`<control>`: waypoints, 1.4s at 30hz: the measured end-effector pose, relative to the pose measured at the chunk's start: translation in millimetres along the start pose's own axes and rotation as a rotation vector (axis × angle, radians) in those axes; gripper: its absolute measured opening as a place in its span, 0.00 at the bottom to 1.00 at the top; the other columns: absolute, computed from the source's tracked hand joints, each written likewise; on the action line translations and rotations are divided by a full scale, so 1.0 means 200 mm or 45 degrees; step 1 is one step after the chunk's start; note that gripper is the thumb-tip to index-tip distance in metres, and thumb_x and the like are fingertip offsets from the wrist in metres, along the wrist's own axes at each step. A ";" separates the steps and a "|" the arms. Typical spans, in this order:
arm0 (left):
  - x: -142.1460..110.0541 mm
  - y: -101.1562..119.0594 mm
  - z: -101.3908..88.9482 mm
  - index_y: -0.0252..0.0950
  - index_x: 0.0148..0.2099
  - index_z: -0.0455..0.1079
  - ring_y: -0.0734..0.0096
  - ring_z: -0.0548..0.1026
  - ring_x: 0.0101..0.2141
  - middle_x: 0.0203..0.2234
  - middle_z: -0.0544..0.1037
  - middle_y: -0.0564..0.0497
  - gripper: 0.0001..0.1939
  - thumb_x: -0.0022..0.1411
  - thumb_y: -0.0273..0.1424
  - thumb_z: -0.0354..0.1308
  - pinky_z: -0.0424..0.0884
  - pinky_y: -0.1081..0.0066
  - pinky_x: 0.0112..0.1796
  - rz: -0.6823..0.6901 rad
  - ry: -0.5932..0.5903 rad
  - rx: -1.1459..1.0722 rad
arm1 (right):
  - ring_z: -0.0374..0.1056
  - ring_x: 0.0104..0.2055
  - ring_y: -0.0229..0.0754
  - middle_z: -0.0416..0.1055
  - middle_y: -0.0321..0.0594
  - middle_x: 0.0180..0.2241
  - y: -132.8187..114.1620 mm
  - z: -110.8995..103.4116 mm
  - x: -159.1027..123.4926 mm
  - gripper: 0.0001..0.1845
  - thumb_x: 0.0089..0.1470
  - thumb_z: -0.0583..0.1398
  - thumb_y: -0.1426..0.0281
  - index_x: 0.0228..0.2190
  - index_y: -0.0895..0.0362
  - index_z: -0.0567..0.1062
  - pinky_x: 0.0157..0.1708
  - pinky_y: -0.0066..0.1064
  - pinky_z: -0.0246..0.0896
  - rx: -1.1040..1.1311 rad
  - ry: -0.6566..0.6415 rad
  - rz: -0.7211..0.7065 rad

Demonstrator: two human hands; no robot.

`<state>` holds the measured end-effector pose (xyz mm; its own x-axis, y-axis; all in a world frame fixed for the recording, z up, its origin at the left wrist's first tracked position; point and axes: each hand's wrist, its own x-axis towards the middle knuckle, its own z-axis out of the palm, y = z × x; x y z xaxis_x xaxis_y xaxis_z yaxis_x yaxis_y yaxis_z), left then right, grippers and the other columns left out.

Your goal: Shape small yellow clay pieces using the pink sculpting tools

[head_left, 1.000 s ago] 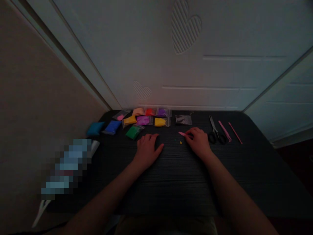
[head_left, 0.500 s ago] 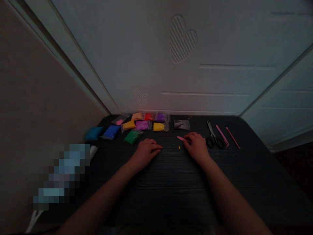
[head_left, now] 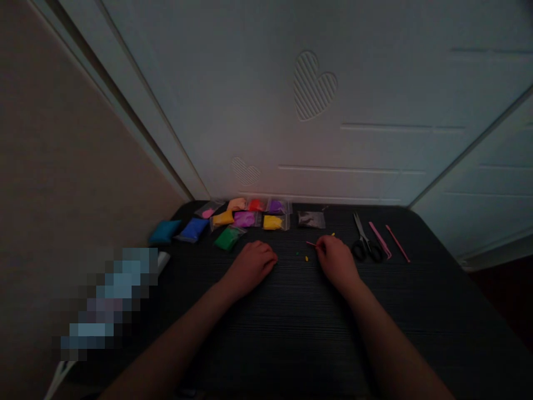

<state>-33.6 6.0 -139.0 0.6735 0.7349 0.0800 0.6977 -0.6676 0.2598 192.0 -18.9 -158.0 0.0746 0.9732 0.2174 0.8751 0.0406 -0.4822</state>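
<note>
In the middle of the dark table my right hand (head_left: 333,260) is closed on a pink plastic modelling knife (head_left: 311,243), its thin end pointing left from the fingertips. Just left of that hand lie a small yellow bit of clay (head_left: 307,258) and a tiny green bit (head_left: 297,253). Another yellow bit (head_left: 333,234) shows at the hand's far edge. My left hand (head_left: 252,266) rests on the table further left, its fingers curled together. Whether anything is between them is hidden.
Several clay packets, among them a green packet (head_left: 227,238) and a yellow packet (head_left: 273,223), lie at the back left. Black-handled scissors (head_left: 363,239), pink tweezers (head_left: 380,240) and a pink stick tool (head_left: 398,243) lie right. A white panel (head_left: 258,111) rises behind the table (head_left: 270,333).
The pink modelling knife has turned from showing its flat blade to a thin edge. My left fingers have drawn closer together. A yellow bit beyond my right hand has come into view.
</note>
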 end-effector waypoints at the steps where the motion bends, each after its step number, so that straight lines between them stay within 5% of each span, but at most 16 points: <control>1: 0.00 0.00 0.00 0.39 0.36 0.69 0.68 0.66 0.37 0.32 0.71 0.50 0.10 0.59 0.30 0.46 0.60 0.67 0.40 -0.038 0.036 -0.034 | 0.63 0.33 0.41 0.68 0.40 0.31 -0.01 -0.01 0.00 0.06 0.51 0.52 0.71 0.30 0.56 0.68 0.32 0.31 0.55 0.022 0.013 0.001; 6: 0.03 0.05 0.05 0.38 0.36 0.69 0.68 0.66 0.37 0.32 0.72 0.50 0.09 0.58 0.30 0.47 0.61 0.68 0.41 -0.249 0.243 -0.169 | 0.64 0.34 0.38 0.67 0.40 0.34 -0.10 -0.04 -0.04 0.08 0.53 0.49 0.70 0.36 0.56 0.65 0.33 0.27 0.58 0.156 0.065 -0.038; 13: 0.02 0.11 0.11 0.38 0.34 0.69 0.66 0.64 0.37 0.31 0.71 0.50 0.08 0.56 0.28 0.48 0.61 0.65 0.40 -0.400 0.361 -0.100 | 0.65 0.38 0.37 0.68 0.39 0.37 -0.24 0.00 -0.13 0.13 0.52 0.50 0.74 0.40 0.55 0.65 0.39 0.26 0.59 0.286 -0.066 -0.191; 22: 0.00 0.06 0.14 0.38 0.33 0.69 0.66 0.64 0.36 0.30 0.70 0.50 0.07 0.56 0.29 0.50 0.61 0.65 0.39 -0.375 0.352 -0.157 | 0.65 0.32 0.41 0.71 0.36 0.32 -0.29 0.03 -0.16 0.10 0.54 0.50 0.71 0.36 0.53 0.68 0.35 0.34 0.52 -0.164 -0.188 -0.233; 33: -0.02 -0.07 0.08 0.38 0.35 0.71 0.66 0.64 0.37 0.32 0.70 0.50 0.08 0.55 0.30 0.51 0.62 0.65 0.40 -0.396 0.427 -0.238 | 0.64 0.34 0.40 0.71 0.36 0.31 -0.33 0.05 -0.16 0.12 0.53 0.51 0.72 0.39 0.53 0.68 0.37 0.35 0.44 -0.252 -0.238 -0.318; 42: -0.02 -0.07 0.10 0.42 0.39 0.72 0.66 0.62 0.37 0.33 0.69 0.51 0.11 0.56 0.27 0.50 0.62 0.66 0.39 -0.271 0.390 -0.239 | 0.63 0.34 0.41 0.71 0.36 0.31 -0.32 0.05 -0.16 0.12 0.53 0.50 0.70 0.40 0.53 0.68 0.37 0.36 0.42 -0.337 -0.265 -0.380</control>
<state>-41.1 10.0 -161.7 0.3957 0.8744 0.2808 0.7377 -0.4847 0.4699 128.7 -49.6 -142.7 -0.2738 0.9536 0.1256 0.9378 0.2936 -0.1850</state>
